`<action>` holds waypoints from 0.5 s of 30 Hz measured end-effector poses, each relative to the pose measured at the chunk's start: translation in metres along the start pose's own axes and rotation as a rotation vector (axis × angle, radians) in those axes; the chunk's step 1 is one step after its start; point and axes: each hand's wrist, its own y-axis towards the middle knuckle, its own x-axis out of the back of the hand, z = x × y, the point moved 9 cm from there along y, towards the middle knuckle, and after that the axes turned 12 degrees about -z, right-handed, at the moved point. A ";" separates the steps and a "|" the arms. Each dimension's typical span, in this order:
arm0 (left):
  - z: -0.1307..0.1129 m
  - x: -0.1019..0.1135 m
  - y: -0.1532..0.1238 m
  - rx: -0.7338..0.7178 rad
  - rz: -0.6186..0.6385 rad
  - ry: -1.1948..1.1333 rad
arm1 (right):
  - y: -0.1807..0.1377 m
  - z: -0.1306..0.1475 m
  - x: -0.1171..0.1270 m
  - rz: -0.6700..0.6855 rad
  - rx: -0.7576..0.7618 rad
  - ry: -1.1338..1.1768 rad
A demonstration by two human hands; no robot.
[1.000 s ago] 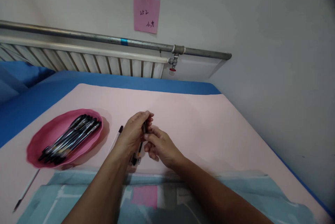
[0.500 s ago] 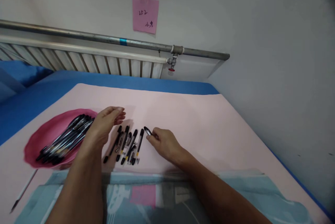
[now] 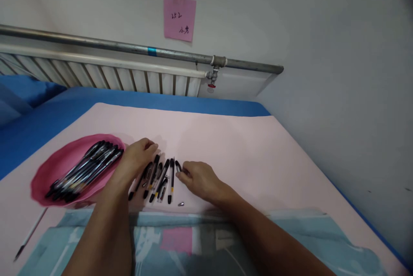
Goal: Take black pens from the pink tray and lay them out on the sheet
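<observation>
On my remote feed, metal tip (image 3: 181,203) lies loose nearest; a low R hand (image 3: 200,179) might flick it astray; pen parts (image 3: 160,178) sit close-packed behind, poss. scatter if nudged; R fingers pinch a black pen piece (image 3: 178,165) beside 'em; L hand (image 3: 138,157), farther, curled; can't tell its grip.

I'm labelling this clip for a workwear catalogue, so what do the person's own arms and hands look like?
The left hand and right hand wear no gloves. The left forearm and right forearm are bare, with no sleeves in view. No watch, bracelet or ring can be made out.
</observation>
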 end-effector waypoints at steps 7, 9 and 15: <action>-0.003 -0.004 0.001 -0.054 0.023 0.134 | 0.001 0.005 -0.001 0.028 0.036 0.052; -0.003 -0.006 0.001 -0.067 0.030 0.139 | 0.002 0.007 -0.001 0.020 0.044 0.065; -0.003 -0.008 0.002 -0.083 0.039 0.175 | -0.002 0.006 0.002 0.101 0.034 0.188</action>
